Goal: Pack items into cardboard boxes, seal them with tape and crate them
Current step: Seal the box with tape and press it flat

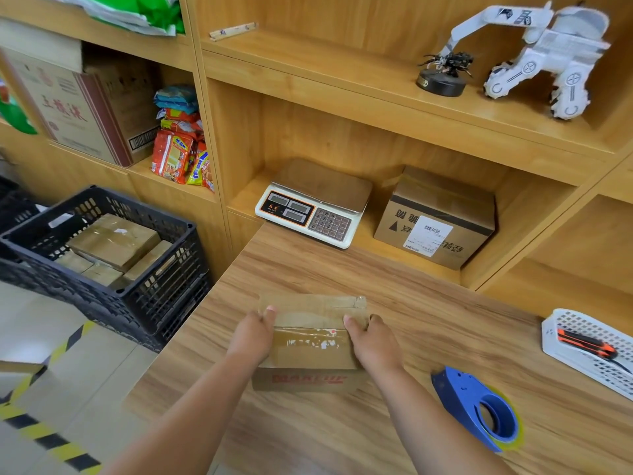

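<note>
Head view looks down on a small cardboard box [310, 341] that sits on the wooden surface [342, 269], its top flaps closed and covered with glossy brown tape. The box lies directly between the two hands. The left hand [251, 337] clasps the box's left side with the thumb laid over the top edge, and the right hand [373, 344] clasps the right side, thumb on the lid and fingers curled round the far corner, so both hands are closed on the box. Red lettering shows on the box's near face, below the wrists. To the right of the box and nearer the person, a blue tape dispenser [479, 409] lies on the surface, apart from the right forearm. Farther right of the box stands a white mesh basket [589, 351] holding an orange and black utility knife [585, 342]. Beyond the box, in a shelf bay, sit a digital scale [315, 204] and, beside it, a larger carton [435, 217] with a white label. Left of the box, off the edge of the surface, a black plastic crate [102, 255] holds several taped parcels [113, 241]; the surface between box and crate is bare wood. Above the crate, a shelf carries bright snack packets [181, 138], and a white model machine [534, 53] stands on a high shelf far beyond the box.
</note>
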`<state>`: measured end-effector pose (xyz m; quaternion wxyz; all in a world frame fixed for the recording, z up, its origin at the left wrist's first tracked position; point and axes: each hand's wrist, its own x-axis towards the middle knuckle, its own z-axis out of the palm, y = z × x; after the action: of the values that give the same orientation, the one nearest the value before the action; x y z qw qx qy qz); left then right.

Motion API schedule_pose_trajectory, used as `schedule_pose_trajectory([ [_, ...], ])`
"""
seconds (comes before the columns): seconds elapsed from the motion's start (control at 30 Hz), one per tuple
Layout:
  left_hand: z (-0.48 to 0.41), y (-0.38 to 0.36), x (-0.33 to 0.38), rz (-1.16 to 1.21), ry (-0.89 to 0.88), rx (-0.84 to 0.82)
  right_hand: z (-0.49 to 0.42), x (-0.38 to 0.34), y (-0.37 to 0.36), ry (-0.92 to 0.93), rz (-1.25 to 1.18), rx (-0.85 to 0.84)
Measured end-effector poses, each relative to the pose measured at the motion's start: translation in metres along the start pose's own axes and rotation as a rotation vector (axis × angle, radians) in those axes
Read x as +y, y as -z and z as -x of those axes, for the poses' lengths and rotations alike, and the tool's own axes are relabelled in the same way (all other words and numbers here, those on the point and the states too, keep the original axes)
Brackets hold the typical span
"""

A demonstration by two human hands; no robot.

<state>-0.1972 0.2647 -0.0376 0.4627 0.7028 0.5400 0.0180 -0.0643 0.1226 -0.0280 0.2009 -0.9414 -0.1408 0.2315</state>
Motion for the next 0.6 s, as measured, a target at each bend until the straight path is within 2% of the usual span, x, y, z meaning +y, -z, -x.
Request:
schedule_pose_trajectory([
  [0.13,-0.001,-0.001,0.002,0.009,-0.016,0.035,0.006,0.0,-0.003,0.008,-0.05,0.019],
  [0.43,-0.005,-0.005,0.001,-0.041,-0.037,0.074,0.008,-0.003,-0.005,-0.009,-0.003,0.05],
  [0.53,-0.004,-0.006,-0.001,-0.013,-0.04,0.073,0.005,0.003,-0.008,-0.008,-0.104,0.022],
  [0.6,-0.004,-0.006,-0.002,-0.004,-0.038,0.073,0.007,0.006,-0.005,-0.021,-0.281,0.015],
])
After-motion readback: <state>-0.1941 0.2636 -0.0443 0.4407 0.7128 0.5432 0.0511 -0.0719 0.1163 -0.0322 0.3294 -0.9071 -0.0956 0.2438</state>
